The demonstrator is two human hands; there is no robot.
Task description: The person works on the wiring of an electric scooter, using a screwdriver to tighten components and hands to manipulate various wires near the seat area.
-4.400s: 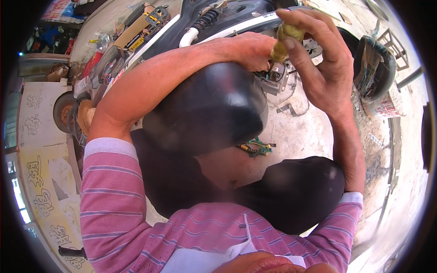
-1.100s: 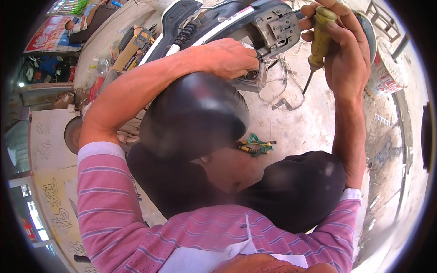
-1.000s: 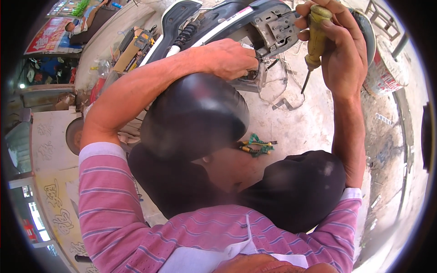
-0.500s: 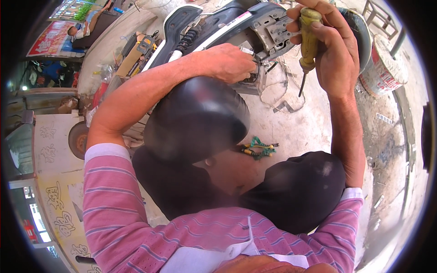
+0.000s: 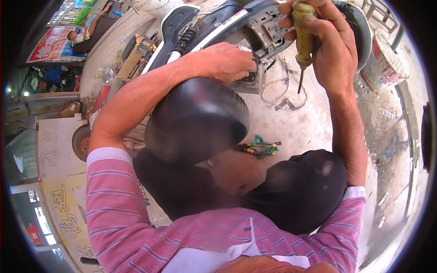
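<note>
R hand (image 5: 336,59), approx. 2 o'clock in view, has bent fingers closed round the yellowish handle of a screwdriver (image 5: 303,36), which is at 1 o'clock, its shaft pointing to 6. L hand (image 5: 226,63), at 12 o'clock beside the dark-and-white vehicle body (image 5: 223,22), has curled fingers; whether they grip sth., I cannot tell.

screwdriver handle (image 5: 304,35) smooth plastic, shaft (image 5: 301,81) metal; bracket (image 5: 271,32) dull metal; trousers (image 5: 298,191) matt cloth; floor (image 5: 298,129) rough.

Screwdriver (image 5: 303,38) in right fingers (image 5: 321,28); scooter frame (image 5: 227,21) leftward; bucket (image 5: 386,63) rightward
</note>
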